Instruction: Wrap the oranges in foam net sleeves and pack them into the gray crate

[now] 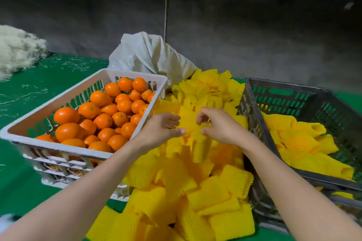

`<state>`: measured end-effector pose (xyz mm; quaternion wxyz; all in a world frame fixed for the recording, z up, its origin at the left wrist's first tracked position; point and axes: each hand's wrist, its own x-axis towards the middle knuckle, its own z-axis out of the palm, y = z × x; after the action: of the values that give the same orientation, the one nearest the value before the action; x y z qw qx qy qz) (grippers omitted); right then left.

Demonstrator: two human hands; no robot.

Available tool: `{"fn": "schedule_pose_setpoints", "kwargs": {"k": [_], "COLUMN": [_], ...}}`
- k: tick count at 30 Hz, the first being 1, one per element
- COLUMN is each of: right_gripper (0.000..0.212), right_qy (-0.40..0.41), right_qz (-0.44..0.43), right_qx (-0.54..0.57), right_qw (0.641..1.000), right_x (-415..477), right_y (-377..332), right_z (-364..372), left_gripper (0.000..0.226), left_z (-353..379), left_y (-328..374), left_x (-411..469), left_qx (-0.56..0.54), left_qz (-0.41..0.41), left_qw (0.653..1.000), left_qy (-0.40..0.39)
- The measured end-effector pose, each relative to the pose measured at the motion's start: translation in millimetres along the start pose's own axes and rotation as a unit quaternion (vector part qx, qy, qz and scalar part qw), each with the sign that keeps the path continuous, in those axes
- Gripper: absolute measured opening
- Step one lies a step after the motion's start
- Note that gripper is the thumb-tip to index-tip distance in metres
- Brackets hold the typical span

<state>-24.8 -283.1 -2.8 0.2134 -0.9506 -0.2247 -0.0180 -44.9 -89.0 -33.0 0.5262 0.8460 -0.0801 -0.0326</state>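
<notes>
Here a green counter [29,103] carries a gray crate [278,83] at right holding wrapped oranges [297,141], a white crate [58,147] of bare oranges [101,121] at left, and sleeves [205,191] heaped between, within reach. The left grip [162,127] and right grip [217,125] pinch one sleeve [189,121], likely stretching it open.

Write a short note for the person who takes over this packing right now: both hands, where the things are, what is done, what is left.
Left hand and right hand: both pinch one yellow foam net sleeve above the sleeve pile; no orange shows in it.
Bare oranges: in the white crate, on the left.
Done: a few wrapped oranges lie in the gray crate, on the right.
Left: wrap and pack the many bare oranges.
</notes>
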Motion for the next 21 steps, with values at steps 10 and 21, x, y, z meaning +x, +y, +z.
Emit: {"fn": "schedule_pose_setpoints", "kwargs": {"k": [10,21], "right_gripper": [0.013,0.014], "right_qy": [0.095,0.321], "right_qz": [-0.059,-0.078], "right_qx": [0.176,0.208], "right_qw": [0.978,0.921], "right_x": [0,65], "right_y": [-48,-126], "right_z": [11,72], "left_gripper": [0.019,0.008], "left_z": [-8,-119], "left_y": [-2,-13], "left_x": [-27,-19], "left_qx": [-0.138,0.102], "left_qz": [0.033,0.192], "left_qw": [0.988,0.972], "left_qy": [-0.058,0.088]}}
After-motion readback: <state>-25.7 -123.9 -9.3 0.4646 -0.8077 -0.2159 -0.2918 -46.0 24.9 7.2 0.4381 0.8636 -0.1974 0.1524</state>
